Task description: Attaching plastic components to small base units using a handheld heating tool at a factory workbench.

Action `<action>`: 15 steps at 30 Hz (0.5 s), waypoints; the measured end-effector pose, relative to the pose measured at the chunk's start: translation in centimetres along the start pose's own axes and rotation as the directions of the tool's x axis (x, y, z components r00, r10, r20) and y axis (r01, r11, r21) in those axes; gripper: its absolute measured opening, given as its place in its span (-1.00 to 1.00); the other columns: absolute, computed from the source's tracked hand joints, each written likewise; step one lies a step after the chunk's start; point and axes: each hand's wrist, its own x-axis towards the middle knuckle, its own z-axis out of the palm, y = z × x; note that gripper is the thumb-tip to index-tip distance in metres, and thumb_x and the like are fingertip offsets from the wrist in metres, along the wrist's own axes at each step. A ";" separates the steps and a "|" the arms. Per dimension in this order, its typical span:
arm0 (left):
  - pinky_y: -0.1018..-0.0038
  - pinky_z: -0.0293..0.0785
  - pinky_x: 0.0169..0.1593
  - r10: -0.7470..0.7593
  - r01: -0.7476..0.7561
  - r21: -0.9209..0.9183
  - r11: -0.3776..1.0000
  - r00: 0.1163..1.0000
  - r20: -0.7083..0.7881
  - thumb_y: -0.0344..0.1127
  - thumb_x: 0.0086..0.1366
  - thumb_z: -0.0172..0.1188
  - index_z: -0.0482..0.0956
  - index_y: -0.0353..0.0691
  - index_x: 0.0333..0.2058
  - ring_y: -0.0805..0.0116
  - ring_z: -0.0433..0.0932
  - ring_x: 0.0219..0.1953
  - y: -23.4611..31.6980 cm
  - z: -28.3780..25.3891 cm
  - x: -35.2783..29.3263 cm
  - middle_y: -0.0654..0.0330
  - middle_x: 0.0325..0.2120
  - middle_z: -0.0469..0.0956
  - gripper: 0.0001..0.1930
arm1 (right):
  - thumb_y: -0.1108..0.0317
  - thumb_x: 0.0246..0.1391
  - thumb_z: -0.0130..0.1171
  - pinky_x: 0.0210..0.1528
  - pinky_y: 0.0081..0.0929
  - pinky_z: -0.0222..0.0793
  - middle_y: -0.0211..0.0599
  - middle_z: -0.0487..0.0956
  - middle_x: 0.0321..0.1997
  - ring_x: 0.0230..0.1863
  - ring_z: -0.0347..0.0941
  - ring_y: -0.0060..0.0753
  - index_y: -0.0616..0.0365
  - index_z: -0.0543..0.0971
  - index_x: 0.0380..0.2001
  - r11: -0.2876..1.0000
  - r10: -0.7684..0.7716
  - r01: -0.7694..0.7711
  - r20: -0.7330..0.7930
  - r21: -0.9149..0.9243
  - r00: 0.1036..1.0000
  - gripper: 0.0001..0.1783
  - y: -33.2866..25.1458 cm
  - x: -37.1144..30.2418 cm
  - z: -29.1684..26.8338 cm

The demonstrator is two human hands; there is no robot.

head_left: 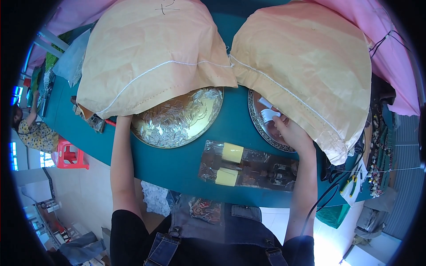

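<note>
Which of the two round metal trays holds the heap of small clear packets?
The left tray, gold-toned and piled with glinting packets; the right tray shows only white plastic pieces by the right hand.

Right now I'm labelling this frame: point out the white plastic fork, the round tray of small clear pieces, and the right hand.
white plastic fork (pixel 269 115), head view, tines.
round tray (pixel 177 141), head view, front rim.
right hand (pixel 290 132), head view, back of hand.

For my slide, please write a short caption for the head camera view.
Right hand holding small white plastic pieces over a metal tray; left hand hidden under a sack.
</note>
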 end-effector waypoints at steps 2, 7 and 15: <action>0.21 0.44 0.25 -0.011 0.011 -0.024 1.000 1.000 -0.004 -0.17 0.40 0.18 0.50 -0.22 0.19 0.13 0.53 0.17 -0.1 -0.2 0.0 0.02 0.13 0.57 -0.55 | 0.26 0.32 0.18 -0.35 -0.50 0.46 -0.30 0.60 -0.44 -0.46 0.54 -0.52 0.23 0.57 -0.07 0.972 0.009 -0.026 0.075 0.234 0.997 -0.73 0.8 0.1 0.4; 0.21 0.48 0.22 -0.058 0.056 -0.068 0.996 0.998 -0.018 -0.19 0.40 0.19 0.50 -0.24 0.18 0.14 0.56 0.14 1.1 -1.8 -2.9 0.02 0.11 0.58 -0.56 | 0.35 0.32 0.16 -0.40 -0.56 0.42 -0.34 0.59 -0.43 -0.49 0.48 -0.58 0.21 0.54 -0.05 0.910 -0.026 -0.056 0.191 0.411 0.981 -0.78 -2.2 -0.9 -0.7; 0.62 0.58 -0.39 0.092 0.582 -0.782 0.221 0.786 0.611 -0.60 0.26 0.28 0.59 -0.33 -0.18 0.55 0.63 -0.42 19.6 -7.6 -7.8 0.11 -0.25 0.70 -0.84 | 0.44 0.16 0.25 -0.31 -0.28 0.46 -0.15 0.58 -0.30 -0.40 0.56 -0.13 0.19 0.60 -0.14 0.936 -0.266 0.228 0.114 0.268 0.957 -0.81 -7.6 -5.5 -0.2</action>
